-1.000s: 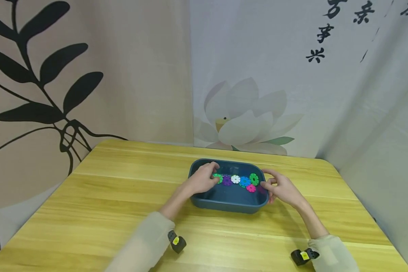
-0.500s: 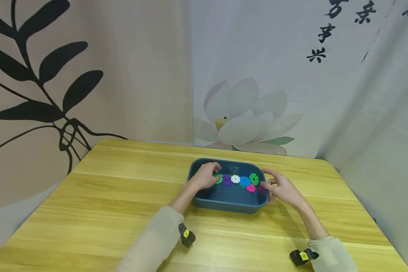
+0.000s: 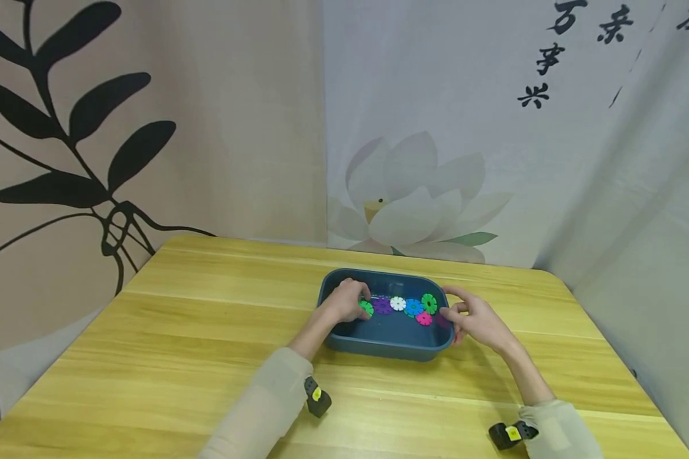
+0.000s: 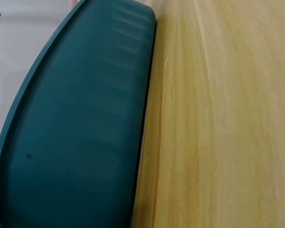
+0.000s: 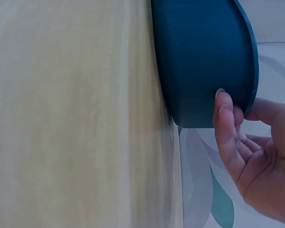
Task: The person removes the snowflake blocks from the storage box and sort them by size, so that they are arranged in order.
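A dark blue plastic tub (image 3: 379,347) stands on the wooden table. Inside it lies a row of notched plastic discs: a green disc (image 3: 367,308) at the left, then a purple disc (image 3: 382,305), a white disc (image 3: 398,303), a blue disc (image 3: 414,307), another green disc (image 3: 429,303) and a pink disc (image 3: 423,318). My left hand (image 3: 346,301) reaches over the left rim and pinches the leftmost green disc between thumb and fingers. At the right end, my right hand (image 3: 478,317) grips the tub's rim, thumb at the edge and fingertips (image 5: 222,100) against the outer wall.
Wooden table top (image 3: 207,331) extends on both sides of the tub and in front of it. A printed curtain (image 3: 252,127) hangs behind the table's far edge. Small black cameras are strapped on both sleeves. The left wrist view shows mainly the tub's outer wall (image 4: 76,118).
My left forearm has swung right and forward. The left hand has shifted slightly, and the leftmost green disc has moved a little toward me. My right hand keeps its place on the rim.
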The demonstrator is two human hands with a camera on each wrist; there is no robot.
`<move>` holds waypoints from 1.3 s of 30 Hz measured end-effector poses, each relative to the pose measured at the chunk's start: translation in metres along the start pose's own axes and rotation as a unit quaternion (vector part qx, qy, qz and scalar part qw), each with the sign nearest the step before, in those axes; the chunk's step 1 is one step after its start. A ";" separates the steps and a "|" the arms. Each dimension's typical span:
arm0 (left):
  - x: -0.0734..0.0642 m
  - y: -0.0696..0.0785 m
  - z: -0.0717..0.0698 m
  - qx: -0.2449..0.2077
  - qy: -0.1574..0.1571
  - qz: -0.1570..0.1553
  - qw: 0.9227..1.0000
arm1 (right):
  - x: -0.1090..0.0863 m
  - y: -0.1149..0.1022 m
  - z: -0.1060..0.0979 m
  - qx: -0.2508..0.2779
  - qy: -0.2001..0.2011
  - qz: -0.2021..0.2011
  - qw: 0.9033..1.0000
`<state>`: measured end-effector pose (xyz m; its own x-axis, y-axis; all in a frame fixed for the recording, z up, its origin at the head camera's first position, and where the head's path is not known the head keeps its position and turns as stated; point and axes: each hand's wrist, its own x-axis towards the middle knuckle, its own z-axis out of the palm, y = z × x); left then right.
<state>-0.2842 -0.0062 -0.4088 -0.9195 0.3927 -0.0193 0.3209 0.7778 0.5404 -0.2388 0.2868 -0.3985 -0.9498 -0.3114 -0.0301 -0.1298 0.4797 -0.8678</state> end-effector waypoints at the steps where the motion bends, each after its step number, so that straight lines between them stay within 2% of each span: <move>1: 0.000 0.000 0.000 0.003 -0.004 -0.006 1.000 | 0.000 0.000 0.000 -0.001 -0.001 -0.003 1.000; 4: 0.001 0.001 0.000 0.009 -0.017 -0.017 1.000 | 0.000 0.001 -0.001 -0.003 -0.004 -0.008 1.000; 7: 0.001 0.001 -0.001 0.006 -0.023 -0.015 1.000 | 0.000 0.001 -0.002 -0.006 -0.002 -0.009 1.000; 13: -0.002 0.002 -0.006 -0.028 -0.016 0.014 0.999 | 0.000 -0.001 -0.001 -0.008 -0.001 -0.008 1.000; 19: -0.007 0.005 -0.017 -0.071 0.000 0.040 0.997 | 0.000 -0.001 -0.002 -0.019 0.001 -0.009 1.000; 24: -0.013 0.005 -0.030 -0.133 0.008 0.052 0.990 | 0.000 -0.001 -0.003 -0.025 -0.001 -0.011 1.000; 29: -0.018 -0.001 -0.040 -0.192 0.016 0.048 0.980 | 0.000 -0.002 -0.004 -0.031 -0.001 -0.016 0.999; 39: -0.029 -0.020 -0.055 -0.245 0.056 0.012 0.968 | -0.001 0.000 -0.008 -0.036 0.007 -0.016 0.999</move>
<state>-0.2767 -0.0600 -0.3723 -0.9408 0.3305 0.0746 0.2213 0.4328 0.8739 -0.2401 0.2939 -0.3945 -0.9487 -0.3162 0.0037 -0.1793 0.5282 -0.8300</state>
